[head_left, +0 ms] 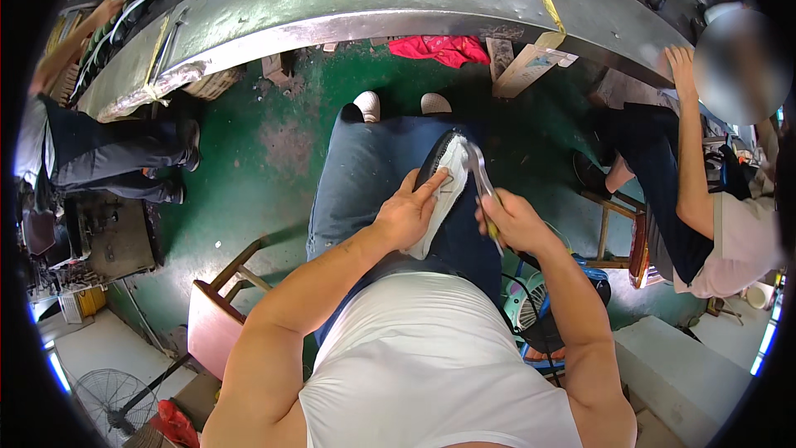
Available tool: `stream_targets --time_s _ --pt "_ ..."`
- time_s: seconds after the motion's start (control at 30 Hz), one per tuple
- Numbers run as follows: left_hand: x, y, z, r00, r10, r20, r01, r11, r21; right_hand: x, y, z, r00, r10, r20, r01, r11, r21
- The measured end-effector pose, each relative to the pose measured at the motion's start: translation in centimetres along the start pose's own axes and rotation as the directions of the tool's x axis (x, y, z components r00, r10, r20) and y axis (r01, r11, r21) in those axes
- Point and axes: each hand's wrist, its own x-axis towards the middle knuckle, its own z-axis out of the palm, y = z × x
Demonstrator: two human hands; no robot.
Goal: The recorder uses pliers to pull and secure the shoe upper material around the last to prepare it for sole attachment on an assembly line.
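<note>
A dark shoe upper with a white underside (449, 191) rests bottom up on my lap, its toe pointing away from me. My left hand (408, 214) grips it from the left, with a finger stretched across the white underside. In my right hand (512, 220) is a pair of metal pincers (476, 163). Their curved silver head touches or hangs just over the right edge of the shoe near the toe; I cannot tell which. My right fingers are wrapped round the handles, where a bit of yellow shows.
A long metal-topped bench (332, 0) runs across ahead, with a red cloth (439, 50) beneath it. Co-workers stand at the left (108, 149) and sit at the right (680, 191). A pink-seated chair (217, 328) is at my left, a green fan (526, 307) at my right.
</note>
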Motion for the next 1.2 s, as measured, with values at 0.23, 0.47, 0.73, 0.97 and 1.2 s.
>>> stream_targets --time_s 0.23,0.47,0.73,0.97,1.2 --pt "-0.1 -0.9 0.4 0.998 0.065 -0.004 -0.065 0.998 -0.025 2.8 -3.3 0.3 0.982 -0.18 -0.048 0.104 0.74 -0.665" --pt "-0.4 -1.2 -0.1 0.989 0.151 0.0 -0.151 0.985 -0.089 2.7 -2.3 0.5 0.961 -0.271 -0.051 0.168 0.722 -0.671" --pt "-0.1 -3.5 4.1 0.976 0.067 -0.208 -0.13 0.943 -0.307 1.0 0.2 2.6 0.903 -0.426 -0.06 0.331 0.777 -0.535" --pt "-3.4 -5.7 1.2 0.964 0.105 0.246 0.062 0.808 -0.586 -0.8 -0.8 3.4 0.97 -0.243 -0.008 0.161 0.665 -0.729" --pt "-3.3 -3.8 1.5 0.994 0.037 0.099 0.01 0.9 -0.436 -0.9 1.2 5.5 0.929 -0.368 0.035 0.308 0.718 -0.624"
